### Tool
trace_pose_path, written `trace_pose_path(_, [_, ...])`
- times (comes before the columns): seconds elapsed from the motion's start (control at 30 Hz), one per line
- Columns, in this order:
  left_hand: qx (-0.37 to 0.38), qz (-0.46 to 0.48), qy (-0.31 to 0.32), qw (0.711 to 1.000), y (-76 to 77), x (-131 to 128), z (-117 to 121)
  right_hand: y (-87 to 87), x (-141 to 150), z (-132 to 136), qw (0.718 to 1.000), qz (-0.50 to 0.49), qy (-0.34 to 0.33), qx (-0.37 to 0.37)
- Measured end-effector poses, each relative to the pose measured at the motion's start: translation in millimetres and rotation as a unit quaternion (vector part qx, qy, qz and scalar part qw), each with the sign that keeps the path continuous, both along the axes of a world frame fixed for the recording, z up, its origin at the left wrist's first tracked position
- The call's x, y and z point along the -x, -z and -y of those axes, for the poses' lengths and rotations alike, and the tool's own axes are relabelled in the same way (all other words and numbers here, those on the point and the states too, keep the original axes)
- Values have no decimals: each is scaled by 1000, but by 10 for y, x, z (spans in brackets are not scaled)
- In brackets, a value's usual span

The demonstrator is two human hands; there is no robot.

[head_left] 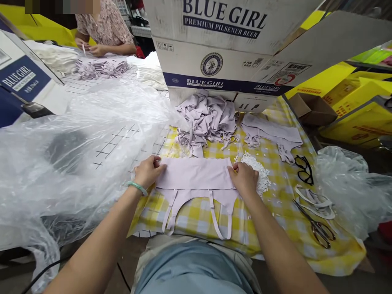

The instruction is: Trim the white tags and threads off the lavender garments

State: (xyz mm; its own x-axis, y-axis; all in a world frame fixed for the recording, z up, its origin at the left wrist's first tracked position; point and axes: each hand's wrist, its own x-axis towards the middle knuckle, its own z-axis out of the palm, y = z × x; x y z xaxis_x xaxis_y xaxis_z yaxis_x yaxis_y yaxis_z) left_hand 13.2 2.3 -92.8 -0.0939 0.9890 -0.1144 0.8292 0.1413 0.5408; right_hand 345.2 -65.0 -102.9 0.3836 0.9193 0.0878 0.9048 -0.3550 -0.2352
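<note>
A pale lilac bra top (196, 173) lies spread out flat on the yellow checked cloth, its thin straps pointing towards my body. My left hand (148, 171) pinches its left edge between thumb and fingers; a green bangle circles that wrist. At the opposite edge, my right hand (244, 176) is closed on the upper right corner. Beyond the garment sits a tangled heap of lilac tops (208, 118). Small white scraps (257, 171) are piled just past my right hand. More flat lilac tops (272, 132) lie farther right.
A large beer carton (214, 61) stands behind the heap. Clear plastic sheeting (61, 163) covers the left side. Scissors (318, 228), black glasses (304, 169) and a plastic bag (349, 183) lie at right. Across the table, a person (104, 28) handles fabric.
</note>
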Motion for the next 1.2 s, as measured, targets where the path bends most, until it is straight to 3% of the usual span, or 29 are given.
trace_pose_path(0.17, [-1, -6, -18, 1000, 0, -69, -95, 18, -19, -67, 1000, -14, 1, 5])
trace_pose_path(0.37, [19, 33, 7, 999, -58, -73, -114, 4, -4, -187, 999, -45, -14, -1])
trace_pose_path(0.47, [-15, 147, 25, 989, -181, -48, 60, -27, 16, -92, 991, -115, -20, -69])
trace_pose_path(0.53, [-46, 274, 45, 960, -308, -7, 220, -73, 33, 61, 962, -230, -21, -146])
trace_pose_path(0.63, [-49, 397, 71, 914, -562, 78, 448, -206, 72, 344, 873, -432, -19, -224])
trace_pose_path(0.77, [-88, 485, 92, 865, -980, 124, 598, -543, 99, 583, 756, -579, -44, -301])
trace_pose_path(0.87, [-177, 499, 122, 839, -1308, 28, 563, -888, 15, 589, 705, -606, -87, -357])
trace_pose_path(1.03, [-265, 530, 189, 783, -1851, -394, 313, -1472, -361, 393, 689, -578, -134, -416])
trace_pose_path(1.2, [-299, 562, 238, 733, -2421, -980, -32, -2112, -913, 169, 685, -522, -127, -491])
